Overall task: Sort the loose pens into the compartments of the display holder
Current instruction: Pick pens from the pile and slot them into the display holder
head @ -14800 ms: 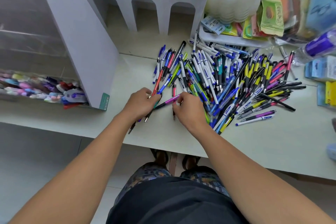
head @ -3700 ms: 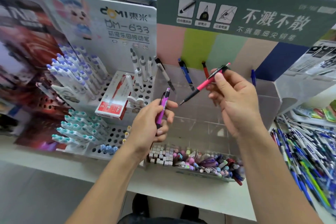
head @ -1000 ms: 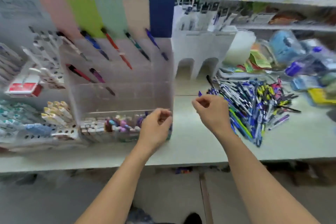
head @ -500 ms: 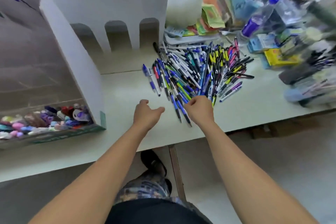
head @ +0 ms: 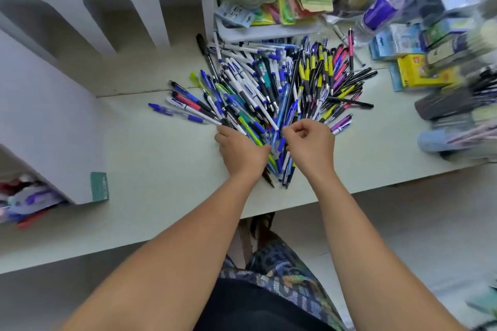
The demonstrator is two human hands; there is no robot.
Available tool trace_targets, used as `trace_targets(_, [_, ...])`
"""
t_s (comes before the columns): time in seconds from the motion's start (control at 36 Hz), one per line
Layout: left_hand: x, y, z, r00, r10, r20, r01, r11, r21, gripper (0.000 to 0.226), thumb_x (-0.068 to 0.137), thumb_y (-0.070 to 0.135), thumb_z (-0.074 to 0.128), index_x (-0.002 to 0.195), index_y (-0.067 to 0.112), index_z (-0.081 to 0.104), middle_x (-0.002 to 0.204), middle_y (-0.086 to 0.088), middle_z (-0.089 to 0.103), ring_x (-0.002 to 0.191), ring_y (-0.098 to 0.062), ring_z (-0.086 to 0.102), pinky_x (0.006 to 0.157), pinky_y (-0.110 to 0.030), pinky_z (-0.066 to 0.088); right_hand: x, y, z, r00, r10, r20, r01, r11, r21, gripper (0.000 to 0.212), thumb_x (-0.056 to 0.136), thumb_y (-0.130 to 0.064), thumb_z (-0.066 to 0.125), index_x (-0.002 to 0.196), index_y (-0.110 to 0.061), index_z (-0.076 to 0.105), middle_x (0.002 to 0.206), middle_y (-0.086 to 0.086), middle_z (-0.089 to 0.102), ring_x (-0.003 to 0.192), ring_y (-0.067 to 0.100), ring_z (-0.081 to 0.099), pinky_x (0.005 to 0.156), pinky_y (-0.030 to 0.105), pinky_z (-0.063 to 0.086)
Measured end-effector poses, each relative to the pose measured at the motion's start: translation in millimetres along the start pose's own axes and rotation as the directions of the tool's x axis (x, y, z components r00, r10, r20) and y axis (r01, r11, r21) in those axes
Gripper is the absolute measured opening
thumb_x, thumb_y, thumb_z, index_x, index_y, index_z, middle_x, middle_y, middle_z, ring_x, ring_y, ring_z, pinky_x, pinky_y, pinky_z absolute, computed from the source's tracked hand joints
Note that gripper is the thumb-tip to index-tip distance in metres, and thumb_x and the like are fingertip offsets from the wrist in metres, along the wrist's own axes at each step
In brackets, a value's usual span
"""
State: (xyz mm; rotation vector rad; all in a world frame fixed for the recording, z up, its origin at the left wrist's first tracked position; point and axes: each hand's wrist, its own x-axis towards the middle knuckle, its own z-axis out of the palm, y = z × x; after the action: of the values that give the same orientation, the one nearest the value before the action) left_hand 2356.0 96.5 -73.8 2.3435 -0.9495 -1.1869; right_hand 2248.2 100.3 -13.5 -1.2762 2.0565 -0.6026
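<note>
Just unreadable blue marks on loose pens (head: 258,88)

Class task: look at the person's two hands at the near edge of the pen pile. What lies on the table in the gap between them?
In the head view, pen ends from the pen pile fill the gap between the left hand and right hand: blue ones and a yellow-green one.

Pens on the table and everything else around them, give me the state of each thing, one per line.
Pile of loose pens: fanned out flat on the table, unsorted.
Left hand: resting on the pile's near edge.
Right hand: fingers curled over the pens; grip unclear.
Display holder: standing at left.
Water bottle: capped, lying tilted.
</note>
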Motion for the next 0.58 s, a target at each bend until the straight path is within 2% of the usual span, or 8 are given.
trace_targets(0.11, [-2.1,7.1,7.5,1.0,-0.015,-0.003,0.015,1.0,-0.003,0.124,0.068,0.028,0.094,0.155,0.0,0.011,0.15,-0.017,0.032,0.121,-0.038,0.056,0.088,-0.038,0.051,9.1,5.7,-2.1,0.998,-0.051,0.042,0.051,0.999,0.019,0.018,0.09,-0.017,0.068,0.072,-0.017,0.068,0.061,0.0,0.065,0.06,0.013,0.063,0.061,0.023,0.048])
trace_targets(0.19, [-3.4,11.0,12.8,0.998,-0.044,-0.048,0.043,0.999,-0.011,0.115,0.068,0.023,0.093,0.152,0.002,0.018,0.144,-0.017,0.036,0.116,-0.038,0.057,0.081,-0.035,0.048,15.5,6.8,-1.8,0.99,-0.099,0.101,0.096,0.995,0.027,0.018,0.09,-0.017,0.068,0.072,-0.015,0.068,0.059,-0.001,0.063,0.057,0.011,0.06,0.06,0.023,0.047])
trace_targets(0.33, [-6.3,16.4,23.9,0.985,-0.085,-0.147,0.083,0.996,-0.019,0.093,0.073,0.013,0.087,0.144,0.002,0.028,0.136,-0.019,0.04,0.112,-0.04,0.056,0.089,-0.043,0.052,24.0,11.6,-0.7,0.97,-0.143,0.197,0.141,0.99,0.023,0.019,0.092,-0.019,0.068,0.073,-0.014,0.067,0.058,-0.004,0.061,0.055,0.005,0.056,0.057,0.019,0.041])
trace_targets(0.42, [-5.1,21.5,26.9,0.971,-0.117,-0.208,0.109,0.993,-0.051,0.081,0.081,0.009,0.078,0.144,0.001,0.028,0.137,-0.02,0.04,0.115,-0.041,0.055,0.091,-0.042,0.047,28.4,18.9,-3.0,0.953,-0.177,0.244,0.171,0.984,0.046,0.019,0.091,-0.019,0.068,0.072,-0.015,0.067,0.061,0.002,0.065,0.06,0.014,0.061,0.059,0.024,0.047])
trace_targets(0.5, [-2.6,22.0,24.7,0.965,-0.151,-0.216,0.138,0.988,-0.072,0.072,0.086,0.011,0.074,0.143,0.003,0.03,0.139,-0.018,0.042,0.117,-0.039,0.055,0.093,-0.041,0.046,29.8,29.5,-7.4,0.941,-0.192,0.28,0.18,0.981,0.068,0.02,0.09,-0.017,0.067,0.07,-0.016,0.067,0.059,0.001,0.065,0.058,0.014,0.061,0.061,0.029,0.053])
trace_targets(0.56, [0.7,17.8,19.0,0.963,-0.177,-0.204,0.158,0.982,-0.108,0.059,0.089,0.012,0.071,0.137,0.003,0.038,0.133,-0.017,0.049,0.116,-0.037,0.056,0.092,-0.041,0.047,30.2,36.2,-10.4,0.93,-0.2,0.309,0.186,0.98,0.074,0.02,0.091,-0.017,0.067,0.071,-0.016,0.068,0.059,0.0,0.065,0.058,0.014,0.063,0.063,0.033,0.056])
trace_targets(0.58, [2.1,14.5,14.6,0.964,-0.187,-0.189,0.166,0.978,-0.123,0.05,0.09,0.014,0.07,0.131,0.003,0.043,0.126,-0.015,0.054,0.111,-0.035,0.058,0.087,-0.039,0.049,30.6,39.1,-11.7,0.923,-0.204,0.325,0.19,0.979,0.075,0.02,0.091,-0.017,0.067,0.071,-0.016,0.068,0.059,0.0,0.066,0.058,0.013,0.064,0.064,0.034,0.057])
